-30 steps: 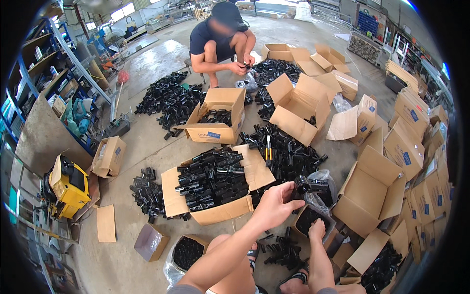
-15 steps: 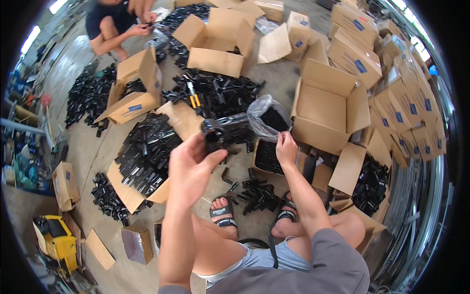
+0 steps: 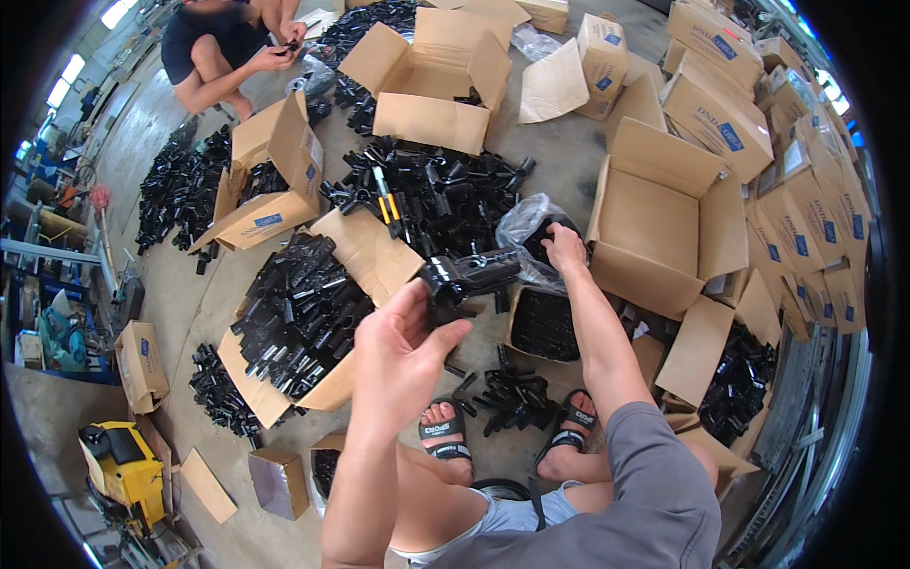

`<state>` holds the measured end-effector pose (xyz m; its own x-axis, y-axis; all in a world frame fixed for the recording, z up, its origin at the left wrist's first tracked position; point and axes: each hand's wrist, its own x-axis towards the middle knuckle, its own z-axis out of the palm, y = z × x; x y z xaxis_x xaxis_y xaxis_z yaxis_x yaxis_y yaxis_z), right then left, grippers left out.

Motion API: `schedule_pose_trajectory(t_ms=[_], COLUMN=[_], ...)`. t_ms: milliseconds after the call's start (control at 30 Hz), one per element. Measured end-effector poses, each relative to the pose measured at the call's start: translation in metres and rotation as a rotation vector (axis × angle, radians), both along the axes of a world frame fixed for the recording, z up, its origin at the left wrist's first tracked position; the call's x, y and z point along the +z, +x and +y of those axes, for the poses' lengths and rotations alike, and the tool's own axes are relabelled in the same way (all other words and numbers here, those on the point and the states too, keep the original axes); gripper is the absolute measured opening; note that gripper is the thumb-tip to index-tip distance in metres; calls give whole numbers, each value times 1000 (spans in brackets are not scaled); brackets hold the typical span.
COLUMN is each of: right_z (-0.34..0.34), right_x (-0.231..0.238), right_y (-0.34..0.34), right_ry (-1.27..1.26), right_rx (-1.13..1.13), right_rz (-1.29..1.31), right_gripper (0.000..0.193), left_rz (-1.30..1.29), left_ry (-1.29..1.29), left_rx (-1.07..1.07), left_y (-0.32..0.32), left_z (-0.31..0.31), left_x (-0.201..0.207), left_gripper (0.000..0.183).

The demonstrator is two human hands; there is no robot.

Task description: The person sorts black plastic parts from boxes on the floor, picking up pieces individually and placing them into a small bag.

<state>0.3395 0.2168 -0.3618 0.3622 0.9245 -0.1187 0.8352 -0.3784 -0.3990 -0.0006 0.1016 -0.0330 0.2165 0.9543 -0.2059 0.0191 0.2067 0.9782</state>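
Observation:
My left hand (image 3: 408, 341) is closed round one end of a glossy black tubular bracket (image 3: 474, 272), raised in front of me with its long end to the right. On the right, my right hand (image 3: 566, 248) reaches into the mouth of a clear plastic bag (image 3: 519, 220) of small dark pieces. Its fingers curl down there, and the fingertips are hidden. The bag rests at the far side of a small carton (image 3: 542, 332) filled with black parts. Beyond the bracket spreads a heap of similar black parts (image 3: 445, 190), with a yellow-handled tool (image 3: 388, 204) on it.
An open carton (image 3: 649, 223) stands right of the bag. To the left, black tubes (image 3: 294, 313) lie piled on flattened cardboard. Loose parts (image 3: 515, 394) lie between my feet. Closed cartons (image 3: 716, 119) are stacked at far right. Another person (image 3: 213, 57) squats at far left, handling a small black part.
My right hand has gone from the near rim of the bag over into its mouth. My left hand still holds the bracket. The whole view has shifted slightly.

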Motion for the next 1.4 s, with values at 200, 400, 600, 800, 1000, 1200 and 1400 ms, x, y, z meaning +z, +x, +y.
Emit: schedule_pose_trajectory(t_ms=[200, 400, 600, 800, 1000, 1200, 1400], right_z=[15, -7, -101, -143, -152, -151, -156], right_x=[-54, -52, 95, 263, 357, 360, 369], right_y=[24, 35, -22, -117, -155, -173, -175], right_ry=[156, 269, 356, 636, 842, 814, 807], right_rx=[-52, -540, -507, -92, 348, 468, 533], right_rz=[-90, 594, 1936, 1253, 792, 440, 328], right_gripper=[13, 29, 30, 28, 19, 13, 12], left_rz=[-106, -16, -6, 29, 81, 162, 280], left_ry=[-15, 15, 77, 136, 231, 291, 345], left_rx=[-47, -44, -10, -49, -32, -32, -10], left_y=[9, 1, -9, -14, -19, -27, -34], left_z=[7, 7, -1, -11, -29, -38, -49], left_x=[-8, 6, -1, -3, 7, 7, 22], left_gripper=[37, 42, 45, 36, 36, 36, 37])
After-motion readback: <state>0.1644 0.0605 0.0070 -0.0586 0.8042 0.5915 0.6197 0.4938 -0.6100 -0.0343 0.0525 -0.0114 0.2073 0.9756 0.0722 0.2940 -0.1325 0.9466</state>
